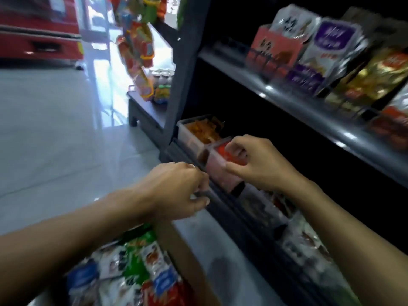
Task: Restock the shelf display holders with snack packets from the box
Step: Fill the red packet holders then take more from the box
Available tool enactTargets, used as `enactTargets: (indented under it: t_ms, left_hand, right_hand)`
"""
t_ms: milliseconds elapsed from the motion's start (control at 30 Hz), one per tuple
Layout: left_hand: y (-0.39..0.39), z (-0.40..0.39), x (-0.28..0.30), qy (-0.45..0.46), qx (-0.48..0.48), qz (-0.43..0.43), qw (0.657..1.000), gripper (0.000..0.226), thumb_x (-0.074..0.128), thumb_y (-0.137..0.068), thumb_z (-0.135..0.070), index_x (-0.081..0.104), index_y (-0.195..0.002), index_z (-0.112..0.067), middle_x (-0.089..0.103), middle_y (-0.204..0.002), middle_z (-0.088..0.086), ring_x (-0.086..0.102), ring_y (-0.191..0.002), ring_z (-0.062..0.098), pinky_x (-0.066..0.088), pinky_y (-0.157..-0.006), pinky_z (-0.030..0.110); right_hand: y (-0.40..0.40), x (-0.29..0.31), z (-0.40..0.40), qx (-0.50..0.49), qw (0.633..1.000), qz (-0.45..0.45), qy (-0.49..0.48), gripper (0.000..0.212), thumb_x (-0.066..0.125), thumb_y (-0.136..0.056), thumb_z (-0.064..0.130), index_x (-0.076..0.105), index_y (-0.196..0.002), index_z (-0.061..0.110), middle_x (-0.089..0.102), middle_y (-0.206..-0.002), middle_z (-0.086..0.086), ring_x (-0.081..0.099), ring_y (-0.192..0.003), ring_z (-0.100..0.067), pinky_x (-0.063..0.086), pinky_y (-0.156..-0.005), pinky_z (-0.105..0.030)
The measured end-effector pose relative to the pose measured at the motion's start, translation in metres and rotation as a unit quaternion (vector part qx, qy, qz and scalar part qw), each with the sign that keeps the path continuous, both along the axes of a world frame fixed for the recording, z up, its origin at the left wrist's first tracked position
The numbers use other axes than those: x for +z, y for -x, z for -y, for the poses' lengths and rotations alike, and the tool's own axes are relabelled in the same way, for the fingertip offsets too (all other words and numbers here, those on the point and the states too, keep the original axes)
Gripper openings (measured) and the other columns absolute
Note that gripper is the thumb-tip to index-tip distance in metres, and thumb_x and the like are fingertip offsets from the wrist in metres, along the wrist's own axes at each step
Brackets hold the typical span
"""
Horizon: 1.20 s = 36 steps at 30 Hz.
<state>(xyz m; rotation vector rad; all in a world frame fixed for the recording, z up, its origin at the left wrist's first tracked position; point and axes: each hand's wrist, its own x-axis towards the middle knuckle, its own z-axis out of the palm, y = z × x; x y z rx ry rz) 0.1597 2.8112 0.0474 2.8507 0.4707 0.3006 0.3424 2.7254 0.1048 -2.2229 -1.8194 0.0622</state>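
On the dark lower shelf, a clear display holder (217, 173) carries red snack packets (221, 150). My right hand (258, 165) reaches into it, thumb and fingers pinching the red packets at the top. My left hand (176, 191) is just left of it, with fingers curled and thumb pinching at the shelf's front rail (223, 203); blur hides exactly what it pinches. The cardboard box (176, 246) sits on the floor below my left forearm, filled with several mixed packets (132, 272) in blue, green, white and red.
A second clear holder (187, 134) with orange snacks stands left of the red one, and more holders (265, 208) follow to the right. The upper shelf (287, 102) carries upright bags. Hanging snack strips (139, 51) and a red cooler (39, 27) stand beyond the white tiled floor (55, 129).
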Motion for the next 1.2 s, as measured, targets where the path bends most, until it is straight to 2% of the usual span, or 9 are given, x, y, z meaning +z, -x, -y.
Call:
enactTargets:
  t_ms: [167, 300, 400, 500, 600, 700, 867, 1000, 1200]
  left_hand:
    - [0.07, 0.016, -0.049, -0.008, 0.064, -0.022, 0.998, 0.017, 0.054, -0.089, -0.05, 0.056, -0.092, -0.033, 0.058, -0.095, -0.014, 0.058, -0.092, 0.011, 0.036, -0.068, 0.024]
    - [0.13, 0.033, -0.083, -0.036, 0.116, -0.056, 0.991, 0.03, 0.048, -0.086, -0.054, 0.062, -0.09, -0.028, 0.063, -0.091, -0.007, 0.063, -0.088, 0.018, 0.045, -0.066, 0.032]
    - [0.165, 0.048, -0.109, -0.055, 0.164, -0.081, 0.982, 0.026, 0.052, -0.082, -0.052, 0.061, -0.082, -0.027, 0.063, -0.081, -0.006, 0.065, -0.077, 0.02, 0.041, -0.059, 0.029]
    - [0.193, 0.066, -0.138, -0.08, 0.21, -0.09, 0.97, 0.029, 0.047, -0.079, -0.053, 0.055, -0.069, -0.026, 0.062, -0.068, -0.005, 0.066, -0.068, 0.022, 0.048, -0.067, 0.033]
    - [0.211, 0.081, -0.163, -0.08, 0.237, -0.111, 0.962, 0.045, 0.039, -0.082, -0.06, 0.063, -0.069, -0.024, 0.065, -0.074, -0.004, 0.065, -0.08, 0.023, 0.047, -0.086, 0.041]
    - [0.216, 0.089, -0.174, -0.053, 0.271, -0.09, 0.957, 0.047, 0.035, -0.087, -0.057, 0.068, -0.075, -0.025, 0.067, -0.082, -0.005, 0.063, -0.093, 0.02, 0.04, -0.097, 0.042]
    - [0.219, 0.093, -0.183, -0.023, 0.286, -0.037, 0.957, 0.046, 0.034, -0.09, -0.048, 0.069, -0.079, -0.02, 0.07, -0.09, -0.001, 0.062, -0.104, 0.022, 0.041, -0.096, 0.043]
    - [0.222, 0.095, -0.188, -0.014, 0.283, -0.034, 0.958, 0.048, 0.031, -0.093, -0.046, 0.071, -0.082, -0.02, 0.07, -0.096, 0.0, 0.059, -0.114, 0.02, 0.04, -0.097, 0.043]
    - [0.221, 0.095, -0.192, 0.003, 0.288, -0.016, 0.958, 0.051, 0.029, -0.094, -0.044, 0.072, -0.083, -0.018, 0.069, -0.094, -0.001, 0.056, -0.113, 0.018, 0.04, -0.095, 0.041]
  right_hand:
    - [0.04, -0.053, -0.013, 0.082, 0.996, -0.002, 0.017, 0.036, 0.076, -0.082, 0.039, 0.067, -0.108, 0.016, 0.066, -0.102, 0.0, 0.062, -0.093, -0.016, 0.052, -0.084, -0.039]
    - [0.077, -0.093, -0.023, 0.143, 0.989, -0.01, 0.03, 0.038, 0.073, -0.084, 0.042, 0.065, -0.113, 0.018, 0.065, -0.107, 0.001, 0.061, -0.098, -0.014, 0.052, -0.085, -0.036]
    - [0.103, -0.126, -0.027, 0.178, 0.983, -0.014, 0.053, 0.038, 0.072, -0.084, 0.042, 0.065, -0.114, 0.019, 0.062, -0.102, 0.004, 0.059, -0.095, -0.015, 0.051, -0.082, -0.035]
    - [0.123, -0.159, -0.029, 0.216, 0.971, 0.001, 0.101, 0.034, 0.073, -0.083, 0.039, 0.066, -0.109, 0.018, 0.062, -0.098, 0.004, 0.058, -0.095, -0.017, 0.049, -0.081, -0.035]
    - [0.136, -0.192, -0.03, 0.229, 0.957, 0.011, 0.176, 0.032, 0.074, -0.082, 0.04, 0.065, -0.107, 0.022, 0.066, -0.1, 0.003, 0.061, -0.093, -0.017, 0.054, -0.081, -0.038]
    - [0.142, -0.227, -0.034, 0.216, 0.94, 0.011, 0.263, 0.046, 0.075, -0.082, 0.042, 0.061, -0.119, 0.02, 0.067, -0.107, 0.0, 0.063, -0.092, -0.018, 0.056, -0.083, -0.037]
    - [0.148, -0.275, -0.048, 0.226, 0.92, 0.033, 0.318, 0.065, 0.077, -0.08, 0.04, 0.049, -0.132, 0.013, 0.06, -0.126, -0.006, 0.057, -0.11, -0.024, 0.05, -0.094, -0.04]
    - [0.148, -0.296, -0.049, 0.23, 0.916, 0.053, 0.324, 0.108, 0.085, -0.066, 0.049, 0.026, -0.15, 0.017, 0.04, -0.145, -0.007, 0.045, -0.128, -0.029, 0.043, -0.104, -0.043]
    - [0.137, -0.303, -0.052, 0.208, 0.928, 0.053, 0.305, 0.097, 0.087, -0.059, 0.056, 0.042, -0.137, 0.021, 0.043, -0.136, -0.004, 0.041, -0.127, -0.027, 0.042, -0.103, -0.044]
